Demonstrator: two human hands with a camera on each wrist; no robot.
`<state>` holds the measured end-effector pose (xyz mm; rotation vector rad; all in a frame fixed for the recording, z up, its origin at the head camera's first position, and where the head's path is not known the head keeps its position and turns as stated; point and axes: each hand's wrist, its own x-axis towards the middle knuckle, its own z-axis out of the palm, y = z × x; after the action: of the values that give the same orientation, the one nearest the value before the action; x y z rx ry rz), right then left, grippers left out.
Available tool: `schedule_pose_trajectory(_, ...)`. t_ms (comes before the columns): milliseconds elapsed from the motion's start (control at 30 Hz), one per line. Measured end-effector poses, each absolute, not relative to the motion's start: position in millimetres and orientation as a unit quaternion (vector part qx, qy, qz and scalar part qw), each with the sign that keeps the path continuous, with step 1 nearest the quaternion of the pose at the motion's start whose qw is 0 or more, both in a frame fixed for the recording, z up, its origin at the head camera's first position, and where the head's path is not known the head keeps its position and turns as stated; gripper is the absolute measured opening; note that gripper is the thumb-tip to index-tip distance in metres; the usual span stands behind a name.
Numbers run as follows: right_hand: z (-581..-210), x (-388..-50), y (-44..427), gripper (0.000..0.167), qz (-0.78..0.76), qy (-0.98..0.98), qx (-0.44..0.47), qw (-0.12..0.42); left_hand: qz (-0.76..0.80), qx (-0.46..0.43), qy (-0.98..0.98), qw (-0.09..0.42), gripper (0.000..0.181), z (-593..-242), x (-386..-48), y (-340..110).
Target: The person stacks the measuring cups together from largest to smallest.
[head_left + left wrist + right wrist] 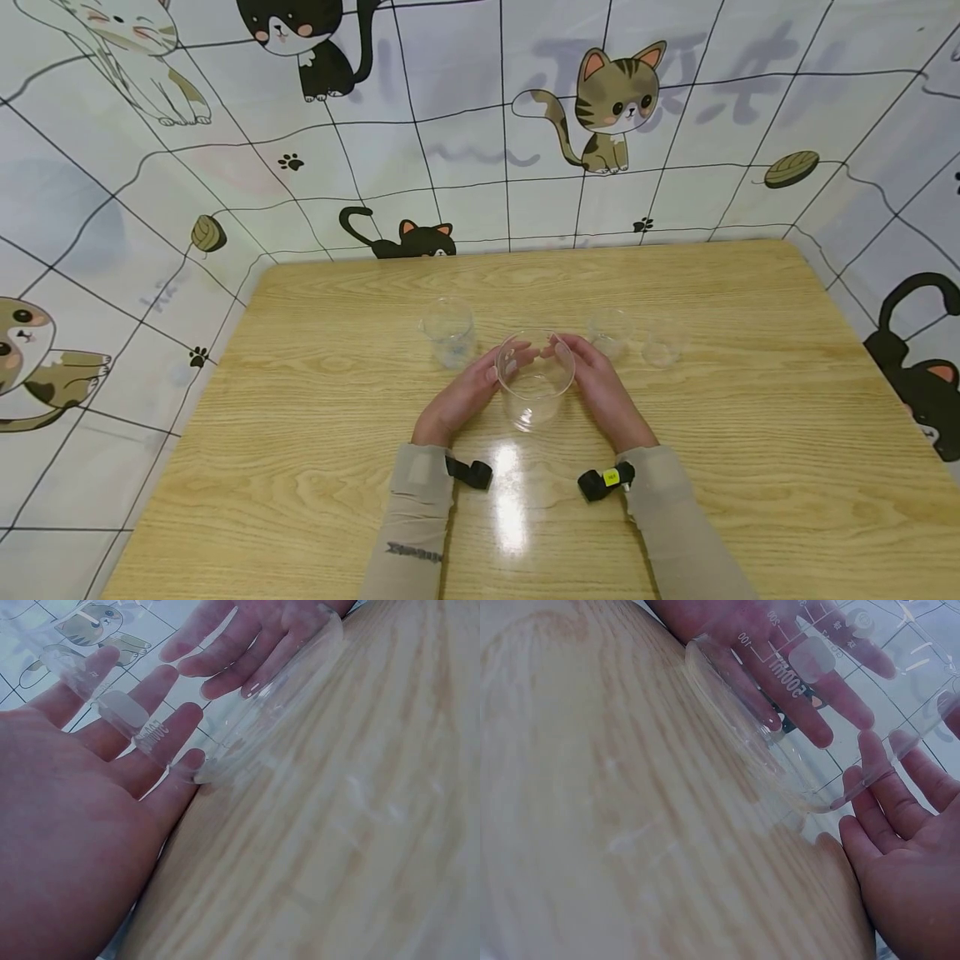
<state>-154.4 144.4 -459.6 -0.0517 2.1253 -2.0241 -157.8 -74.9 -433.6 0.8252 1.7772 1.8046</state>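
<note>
A large clear beaker (535, 387) stands upright on the wooden table between the two hands. In the right wrist view the beaker (810, 660) shows white 500 ml markings. The left hand (472, 392) lies along its left side, fingers spread and lightly bent behind the glass; in the left wrist view the left hand (75, 787) has its fingertips at the wall. On the other side the right hand (606, 392) is placed likewise, and in its own wrist view the right hand (907, 847) touches the glass with its fingertips. Neither hand's fingers close tightly round it.
Behind the left hand stands another clear beaker (450, 333). Two smaller clear glass vessels, one (610, 332) beyond the right hand and a low one (662, 352) further right, stand on the table (300, 467). Cat-patterned sheeting (465, 142) rises behind and at both sides.
</note>
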Motion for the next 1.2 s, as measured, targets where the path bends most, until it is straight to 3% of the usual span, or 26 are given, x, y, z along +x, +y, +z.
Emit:
schedule_pose_trajectory(233, -460.4, -155.0, 145.0, 0.053, -0.688, 0.718, -0.016, 0.104, 0.676, 0.311, 0.624, 0.239, 0.048, -436.7, -158.2, -75.7)
schedule_pose_trajectory(567, -460.1, -153.7, 147.1, 0.05, -0.689, 0.717, -0.013, 0.104, 0.654, 0.274, 0.662, 0.242, 0.042, -433.6, -157.0, -75.6)
schedule_pose_trajectory(867, -461.6, -156.3, 151.8, 0.055, -0.709, 0.698, -0.039, 0.093, 0.67, 0.318, 0.63, 0.231, 0.068, -434.7, -157.6, -75.7)
schedule_pose_trajectory(1200, -453.9, -154.4, 152.2, 0.049, -0.718, 0.687, -0.052, 0.098, 0.669, 0.312, 0.636, 0.223, 0.061, -439.8, -158.3, -75.4)
